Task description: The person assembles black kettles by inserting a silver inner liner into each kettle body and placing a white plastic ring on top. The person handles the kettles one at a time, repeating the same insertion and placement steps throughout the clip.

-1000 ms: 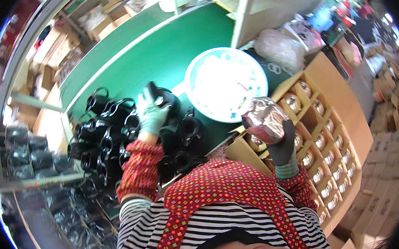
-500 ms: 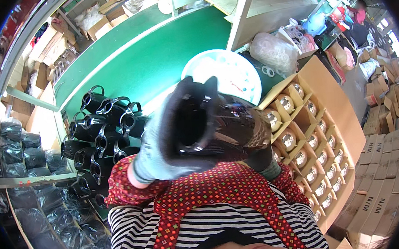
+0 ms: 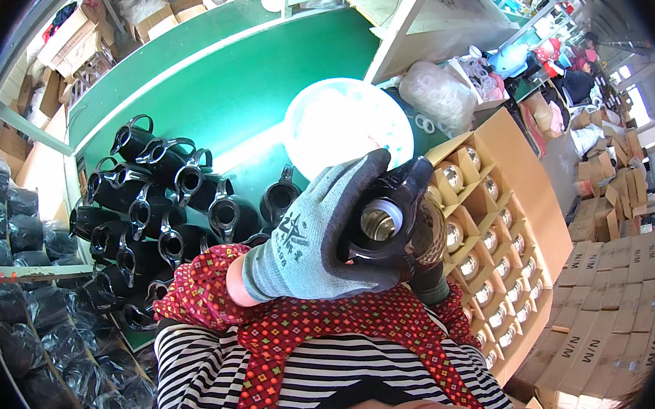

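My left hand (image 3: 319, 236), in a grey-green glove with dark palm and fingers, is closed around a black jug shell (image 3: 411, 178). The shell's round opening faces up toward me, and a silvery glass neck (image 3: 380, 222) with a pale rim shows inside it. On the shell's right side, part of a shiny mirrored glass flask liner (image 3: 429, 234) is visible. My right hand (image 3: 429, 283), in a dark glove, is at the liner's lower end; the shell and my left hand hide most of its fingers.
Black handled jug shells (image 3: 149, 208) lie piled at the left on the green bench (image 3: 247, 87). Behind my hands stands a white round basin (image 3: 347, 121). A divided carton (image 3: 533, 194) of silvery liners is at the right, near stacked cartons (image 3: 613, 312). Plastic-wrapped black items (image 3: 33, 308) fill the far left.
The shell has turned and shifted right, with my left glove's back now in view. Its opening looked dark before; the silvery neck now shows in it. Less of the liner body is visible.
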A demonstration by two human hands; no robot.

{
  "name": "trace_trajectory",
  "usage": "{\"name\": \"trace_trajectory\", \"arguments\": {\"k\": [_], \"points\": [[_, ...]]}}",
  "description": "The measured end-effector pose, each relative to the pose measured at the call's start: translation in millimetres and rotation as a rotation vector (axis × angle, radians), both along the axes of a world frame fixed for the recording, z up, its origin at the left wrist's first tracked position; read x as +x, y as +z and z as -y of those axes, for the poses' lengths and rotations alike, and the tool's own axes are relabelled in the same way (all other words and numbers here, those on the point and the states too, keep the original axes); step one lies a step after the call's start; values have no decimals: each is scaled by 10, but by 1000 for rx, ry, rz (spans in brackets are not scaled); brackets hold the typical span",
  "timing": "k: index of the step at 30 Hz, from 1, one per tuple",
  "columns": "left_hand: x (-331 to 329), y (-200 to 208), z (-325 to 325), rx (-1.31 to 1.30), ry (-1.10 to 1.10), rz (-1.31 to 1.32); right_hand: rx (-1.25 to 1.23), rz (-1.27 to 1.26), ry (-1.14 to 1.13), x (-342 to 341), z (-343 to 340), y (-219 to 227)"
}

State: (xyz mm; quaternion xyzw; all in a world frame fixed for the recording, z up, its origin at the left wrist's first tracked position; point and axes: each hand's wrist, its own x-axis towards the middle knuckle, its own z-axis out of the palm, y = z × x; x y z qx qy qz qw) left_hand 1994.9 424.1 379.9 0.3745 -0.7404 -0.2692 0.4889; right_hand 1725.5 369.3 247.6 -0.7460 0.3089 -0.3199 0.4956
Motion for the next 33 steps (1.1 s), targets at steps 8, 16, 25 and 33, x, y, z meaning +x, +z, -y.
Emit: {"name": "trace_trajectory", "arguments": {"k": [8, 16, 25, 33], "points": [[22, 76, -105, 43, 79, -8, 49, 2, 4, 32, -52, 21], [148, 95, -55, -63, 15, 21, 93, 32, 22, 71, -5, 23], [210, -264, 70, 34, -64, -197, 186, 102, -26, -70, 158, 32], [474, -1329, 156, 430, -247, -1271, -583, -3, -123, 542, 33, 1221]]}}
